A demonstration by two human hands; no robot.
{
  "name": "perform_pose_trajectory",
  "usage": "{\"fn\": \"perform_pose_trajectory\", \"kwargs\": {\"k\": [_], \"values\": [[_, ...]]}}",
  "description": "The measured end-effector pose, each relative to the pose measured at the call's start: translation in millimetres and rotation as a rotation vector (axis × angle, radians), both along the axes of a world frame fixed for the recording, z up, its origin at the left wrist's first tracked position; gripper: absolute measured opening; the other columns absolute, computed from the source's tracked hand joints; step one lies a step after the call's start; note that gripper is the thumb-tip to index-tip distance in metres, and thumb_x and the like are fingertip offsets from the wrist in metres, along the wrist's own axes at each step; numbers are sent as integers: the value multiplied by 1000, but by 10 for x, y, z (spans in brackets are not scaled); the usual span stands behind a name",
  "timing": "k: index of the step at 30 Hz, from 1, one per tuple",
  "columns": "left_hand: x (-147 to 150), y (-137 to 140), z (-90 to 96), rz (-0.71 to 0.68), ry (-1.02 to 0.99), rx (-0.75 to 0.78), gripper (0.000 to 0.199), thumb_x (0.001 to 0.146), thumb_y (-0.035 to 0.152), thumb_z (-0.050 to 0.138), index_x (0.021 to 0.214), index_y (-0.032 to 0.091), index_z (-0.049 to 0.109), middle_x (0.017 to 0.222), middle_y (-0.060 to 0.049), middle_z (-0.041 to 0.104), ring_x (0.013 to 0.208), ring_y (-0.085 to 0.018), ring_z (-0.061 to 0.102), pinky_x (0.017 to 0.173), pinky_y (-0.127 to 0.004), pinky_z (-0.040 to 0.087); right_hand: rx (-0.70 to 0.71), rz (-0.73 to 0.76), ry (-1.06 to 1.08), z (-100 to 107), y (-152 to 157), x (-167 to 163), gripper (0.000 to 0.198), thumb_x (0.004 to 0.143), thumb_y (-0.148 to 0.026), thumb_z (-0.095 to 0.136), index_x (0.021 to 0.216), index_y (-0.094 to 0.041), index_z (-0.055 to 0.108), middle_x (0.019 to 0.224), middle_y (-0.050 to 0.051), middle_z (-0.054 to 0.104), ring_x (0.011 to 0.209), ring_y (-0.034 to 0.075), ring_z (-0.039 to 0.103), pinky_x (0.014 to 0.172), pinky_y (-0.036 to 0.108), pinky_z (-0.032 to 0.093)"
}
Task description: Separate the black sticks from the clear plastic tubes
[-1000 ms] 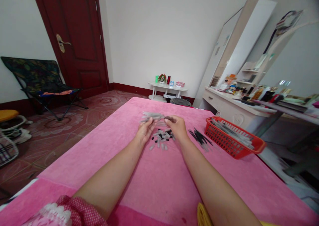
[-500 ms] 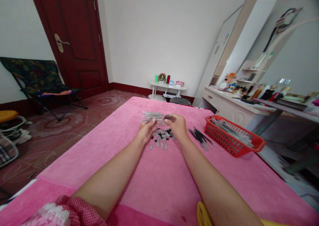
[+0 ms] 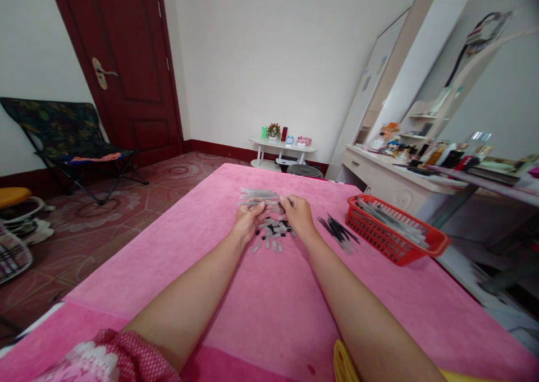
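Note:
My left hand (image 3: 248, 219) is closed, thumb against fingers, on a thin translucent stick that looks like a pen. My right hand (image 3: 296, 211) pinches at the stick's other end; its fingertips hide the tip. Just beyond the hands lies a row of similar grey-white pens (image 3: 257, 193), side by side. Between and below the hands is a loose pile of small clear and black caps (image 3: 274, 228). To the right of my right hand lies a bunch of thin, dark refills (image 3: 339, 231) with paler ends.
A red plastic basket (image 3: 379, 240) holding more translucent pen-like sticks stands at the table's right edge. Pink cloth (image 3: 269, 298) covers the table. A yellow item (image 3: 345, 362) lies by my right forearm. Behind are a dressing table (image 3: 379, 171), a low white shelf (image 3: 273, 143) and a folding chair (image 3: 84, 141).
My right hand has turned slightly and its fingers have drawn in closer around the end of the stick. The left hand has barely moved, and the things on the table lie as before.

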State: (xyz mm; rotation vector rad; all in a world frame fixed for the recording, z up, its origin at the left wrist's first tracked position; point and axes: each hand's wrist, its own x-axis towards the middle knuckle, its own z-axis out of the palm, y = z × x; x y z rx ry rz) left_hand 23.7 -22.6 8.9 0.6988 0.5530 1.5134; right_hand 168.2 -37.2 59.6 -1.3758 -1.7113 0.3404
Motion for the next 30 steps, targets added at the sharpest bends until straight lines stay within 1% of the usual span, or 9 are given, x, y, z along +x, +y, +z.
{"fn": "perform_pose_trajectory", "kwargs": {"k": [4, 6, 10, 12, 15, 19, 24, 28, 30], "values": [[6, -9, 17, 8, -12, -20, 24, 62, 14, 79, 80, 10, 64, 77, -4, 71, 72, -14, 68, 72, -23, 55, 40, 64, 46, 4, 11, 5, 18, 79, -34, 55, 83, -18, 62, 71, 1, 66, 65, 15, 60, 61, 25, 45], [9, -19, 24, -4, 0, -21, 25, 62, 14, 79, 81, 10, 64, 77, -5, 71, 71, -14, 68, 72, -23, 56, 26, 59, 5, 10, 0, 7, 16, 79, -32, 53, 79, -18, 61, 69, 1, 65, 64, 15, 60, 61, 25, 45], [13, -31, 31, -13, 6, -27, 24, 63, 14, 79, 81, 10, 64, 76, -5, 71, 69, -13, 68, 69, -22, 56, -39, 2, -97, 34, -28, 28, 37, 88, -43, 41, 66, -19, 60, 60, 2, 62, 59, 15, 58, 58, 25, 43], [9, -26, 32, -4, -10, -31, 21, 63, 13, 78, 79, 10, 64, 75, -4, 71, 69, -13, 68, 68, -20, 56, -30, 28, -102, 39, -22, 42, 31, 85, -42, 46, 72, -18, 62, 63, 1, 64, 60, 15, 59, 59, 24, 42], [0, -18, 32, 2, -20, -32, 20, 63, 12, 78, 78, 9, 65, 74, -4, 71, 69, -13, 68, 68, -20, 56, 11, 87, -103, 29, 2, 58, 19, 81, -34, 53, 77, -18, 63, 68, 0, 66, 62, 14, 60, 59, 22, 41], [-4, -25, 37, -16, -5, -24, 24, 62, 13, 79, 81, 9, 65, 76, -5, 71, 70, -13, 68, 69, -21, 56, -51, 66, -145, 25, 9, 65, 38, 88, -40, 40, 63, -18, 59, 58, 1, 62, 57, 14, 58, 54, 22, 39], [-8, -34, 43, -15, -13, -29, 25, 61, 13, 80, 80, 10, 65, 76, -4, 71, 69, -13, 68, 68, -21, 55, -27, 99, -113, 48, -1, 65, 21, 82, -34, 52, 73, -18, 62, 65, 1, 65, 57, 13, 58, 55, 21, 39], [-16, -25, 38, -22, -1, -32, 24, 62, 14, 80, 81, 10, 65, 75, -4, 71, 67, -12, 67, 68, -22, 55, -92, 97, -133, 57, -9, 64, 39, 89, -39, 40, 60, -18, 58, 56, 2, 62, 55, 15, 58, 54, 23, 39], [-21, -23, 36, -15, -6, -36, 23, 62, 14, 80, 79, 10, 65, 73, -4, 70, 68, -13, 67, 69, -21, 55, -82, 104, -107, 59, -8, 64, 29, 85, -38, 47, 68, -18, 61, 60, 2, 64, 56, 14, 59, 55, 23, 40]]}}
